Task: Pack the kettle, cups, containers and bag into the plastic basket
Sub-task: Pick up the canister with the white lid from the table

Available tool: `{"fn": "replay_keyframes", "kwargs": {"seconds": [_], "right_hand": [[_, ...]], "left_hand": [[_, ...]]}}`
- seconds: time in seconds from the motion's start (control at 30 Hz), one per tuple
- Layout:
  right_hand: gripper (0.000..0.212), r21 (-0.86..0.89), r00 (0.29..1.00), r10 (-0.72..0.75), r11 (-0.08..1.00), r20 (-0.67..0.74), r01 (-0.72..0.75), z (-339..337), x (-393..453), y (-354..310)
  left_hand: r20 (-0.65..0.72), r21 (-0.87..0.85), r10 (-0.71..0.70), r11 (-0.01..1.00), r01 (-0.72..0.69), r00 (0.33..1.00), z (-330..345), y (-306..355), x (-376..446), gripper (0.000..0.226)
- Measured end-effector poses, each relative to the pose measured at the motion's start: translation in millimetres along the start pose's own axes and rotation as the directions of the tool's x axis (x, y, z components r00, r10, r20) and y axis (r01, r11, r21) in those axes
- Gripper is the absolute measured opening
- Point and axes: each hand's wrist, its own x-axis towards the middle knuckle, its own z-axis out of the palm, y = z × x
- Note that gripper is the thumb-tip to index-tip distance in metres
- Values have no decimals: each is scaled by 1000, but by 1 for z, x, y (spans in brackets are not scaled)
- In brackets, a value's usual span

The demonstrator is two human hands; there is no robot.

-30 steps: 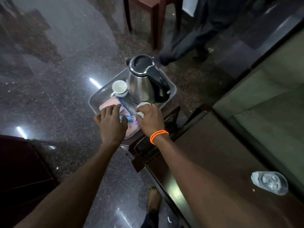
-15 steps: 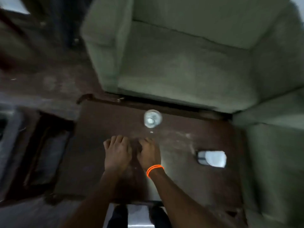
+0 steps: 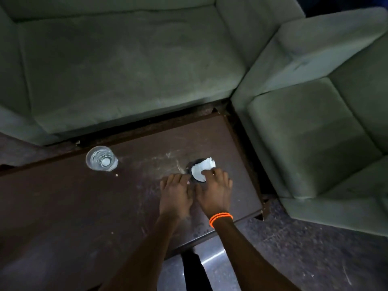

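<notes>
A small dark round container holding white paper sits on the dark wooden table, near its right end. My right hand, with an orange band on the wrist, lies over the container's near right side, fingers curled onto the white paper. My left hand presses against the container's left side, fingertips touching its rim. The two hands touch each other. A clear drinking glass stands upright on the table to the left. The kettle, the cups and the plastic basket are out of view.
Green sofa seats close off the table's far side, and another its right side, with narrow gaps between. The table's near right corner is chipped. Shiny dark floor and my legs show below.
My view has swung from the basket with the kettle to the table by the sofas. Both hands have moved right across the table and closed around the container with white paper.
</notes>
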Motion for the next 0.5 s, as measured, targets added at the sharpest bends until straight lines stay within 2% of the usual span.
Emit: {"fn": "replay_keyframes", "kwargs": {"seconds": [0.07, 0.13, 0.23, 0.3, 0.37, 0.43, 0.5], "right_hand": [[58, 16, 996, 87, 996, -21, -86, 1, 10, 5], [78, 82, 991, 129, 988, 30, -131, 3, 23, 8], [95, 346, 977, 101, 924, 186, -162, 11, 43, 12], [87, 472, 963, 99, 856, 252, -212, 16, 54, 11], [72, 461, 962, 86, 865, 258, -201, 19, 60, 4], [70, 448, 966, 58, 878, 250, -168, 20, 67, -8], [79, 431, 967, 13, 894, 255, -125, 20, 75, -23]], "left_hand": [[17, -131, -53, 990, 55, 998, 5, 3, 10, 37], [11, -330, -186, 927, 179, 983, 7, 6, 21, 34], [26, -511, -386, 787, 344, 922, 9, 7, 41, 21], [124, -549, -398, 736, 397, 909, 10, 6, 50, 19], [186, -603, -411, 669, 434, 892, 10, 5, 56, 11], [160, -639, -452, 630, 441, 877, 5, 0, 61, 8], [117, -644, -477, 631, 432, 871, -5, -7, 67, 9]]}}
